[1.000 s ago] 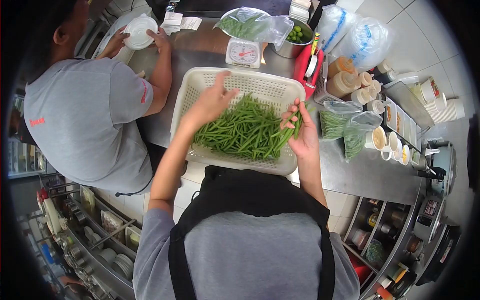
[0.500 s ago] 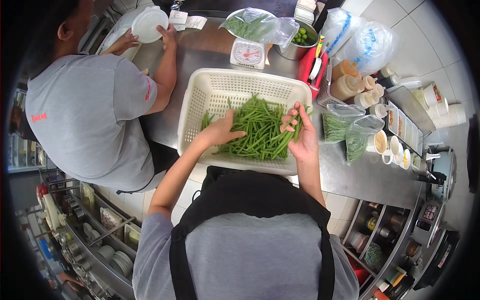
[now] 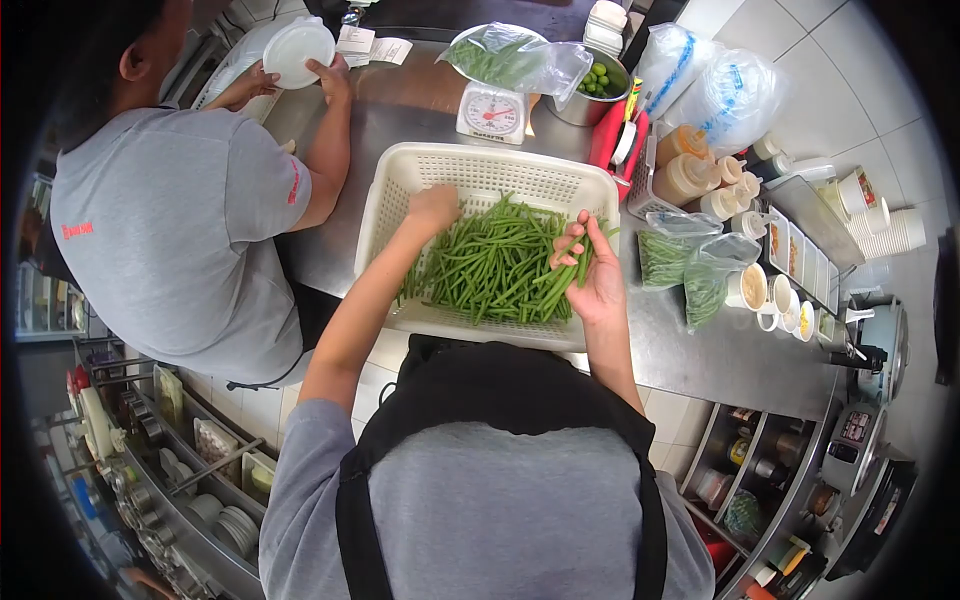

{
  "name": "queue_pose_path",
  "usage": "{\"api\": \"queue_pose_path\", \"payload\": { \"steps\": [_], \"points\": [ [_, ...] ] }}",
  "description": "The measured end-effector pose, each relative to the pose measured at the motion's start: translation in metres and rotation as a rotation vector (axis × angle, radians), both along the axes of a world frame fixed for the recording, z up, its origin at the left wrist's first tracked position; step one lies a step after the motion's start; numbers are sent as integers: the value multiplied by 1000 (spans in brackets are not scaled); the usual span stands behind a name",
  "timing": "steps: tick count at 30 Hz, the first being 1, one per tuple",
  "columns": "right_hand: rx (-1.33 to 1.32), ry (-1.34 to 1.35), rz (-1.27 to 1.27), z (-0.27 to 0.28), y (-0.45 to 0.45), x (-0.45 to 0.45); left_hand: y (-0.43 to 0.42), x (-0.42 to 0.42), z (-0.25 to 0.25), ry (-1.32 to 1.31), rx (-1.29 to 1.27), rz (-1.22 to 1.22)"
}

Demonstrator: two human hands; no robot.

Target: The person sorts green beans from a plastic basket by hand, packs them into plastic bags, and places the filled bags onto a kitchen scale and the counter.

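A white perforated basket holds a heap of green beans. My right hand is at the basket's right side, palm up, with its fingers closed around a small bunch of green beans. Over the left part of the basket is my left hand, back upward, at the upper left edge of the heap. Its fingers are curled in, and whatever they hold is hidden from above.
Beyond the basket stand a dial scale, a bagged bowl of greens and a metal pot of green limes. Bagged beans, sauce bottles and cups line the right. A co-worker at left holds a white lid.
My left hand has moved up and away from the middle of the heap, and its fingers have curled in. My right hand still holds its beans, almost in place.
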State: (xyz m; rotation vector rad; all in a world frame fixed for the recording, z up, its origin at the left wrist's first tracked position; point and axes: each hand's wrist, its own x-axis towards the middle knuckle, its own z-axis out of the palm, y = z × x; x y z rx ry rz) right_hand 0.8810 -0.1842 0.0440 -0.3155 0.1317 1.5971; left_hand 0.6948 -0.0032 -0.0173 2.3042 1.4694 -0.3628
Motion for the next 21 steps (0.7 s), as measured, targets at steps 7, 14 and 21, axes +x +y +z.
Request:
{"api": "queue_pose_path", "payload": {
  "steps": [7,14,21],
  "points": [
    [-184,-141,-22,-8,6,-17,-4,1,59,-134,162,-26],
    [-170,-219,26,-28,21,-26,-21,17,131,-622,-223,-160],
    [-167,-211,128,-3,25,-43,-30,36,131,-841,-274,-56]
  ]
}}
